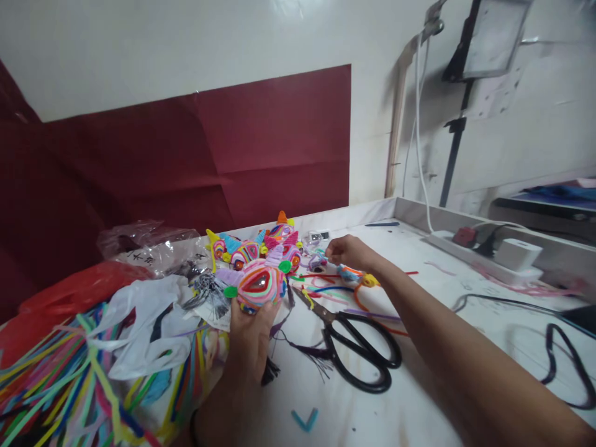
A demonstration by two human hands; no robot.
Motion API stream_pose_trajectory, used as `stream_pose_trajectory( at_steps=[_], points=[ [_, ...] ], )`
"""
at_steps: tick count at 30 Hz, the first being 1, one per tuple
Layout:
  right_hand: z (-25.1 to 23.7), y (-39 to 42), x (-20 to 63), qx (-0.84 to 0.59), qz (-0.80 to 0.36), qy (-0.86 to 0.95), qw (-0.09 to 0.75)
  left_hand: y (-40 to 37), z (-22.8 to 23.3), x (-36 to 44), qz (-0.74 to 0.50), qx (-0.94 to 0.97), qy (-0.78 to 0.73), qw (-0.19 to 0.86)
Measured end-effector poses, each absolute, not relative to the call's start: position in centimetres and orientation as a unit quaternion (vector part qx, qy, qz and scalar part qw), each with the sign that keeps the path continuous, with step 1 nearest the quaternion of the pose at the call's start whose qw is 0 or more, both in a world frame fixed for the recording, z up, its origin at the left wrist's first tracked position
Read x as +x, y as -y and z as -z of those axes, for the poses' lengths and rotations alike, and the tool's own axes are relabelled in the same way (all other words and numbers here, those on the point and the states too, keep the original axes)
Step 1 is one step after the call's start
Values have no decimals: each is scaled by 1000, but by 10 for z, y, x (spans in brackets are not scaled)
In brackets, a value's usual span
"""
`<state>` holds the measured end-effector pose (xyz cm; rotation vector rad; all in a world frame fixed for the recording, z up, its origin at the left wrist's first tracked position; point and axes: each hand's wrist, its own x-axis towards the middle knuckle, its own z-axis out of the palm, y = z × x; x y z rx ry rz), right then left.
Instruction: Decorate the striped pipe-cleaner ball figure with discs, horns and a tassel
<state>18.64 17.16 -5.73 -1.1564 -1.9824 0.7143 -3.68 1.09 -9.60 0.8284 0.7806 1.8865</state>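
Observation:
My left hand (249,341) holds up a round, multicoloured pipe-cleaner figure (258,285) with green ears, gripping it from below. My right hand (347,251) reaches further out over the white table (433,385), its fingers pinched on a small purple piece (317,261) next to a pile of finished pipe-cleaner figures (261,245). Loose bent pipe cleaners (344,288) lie just below the right hand. Black scissors (361,347) rest on the table between my two forearms.
A heap of coloured pipe cleaners (60,391) and white and red plastic bags (139,316) fills the left. A power strip with plugs (488,254) and black cables (559,366) lie at right. A lamp stand (454,143) rises behind. A small blue V-shaped piece (305,420) lies near the front.

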Motion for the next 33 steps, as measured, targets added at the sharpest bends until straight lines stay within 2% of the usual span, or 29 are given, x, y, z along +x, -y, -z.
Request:
stream_pose_trajectory(
  at_steps=[4,8,14,21,28,33],
  points=[
    [52,-169,170,-425,-262,816,290,-11,92,-38,-769,341,-315,440],
    [47,-144,153,-355,-243,885,176,-10,87,-37,-775,354,-308,423],
    [59,-79,124,-288,-145,945,60,-11,87,-35,-772,346,-343,408],
    [93,-62,85,-297,32,954,40,-14,94,-38,-773,344,-361,392],
    [104,-69,72,-246,118,961,38,-20,108,-48,-774,346,-347,401],
    [94,-59,88,-249,149,956,52,-20,106,-48,-775,341,-348,403]
  ],
)
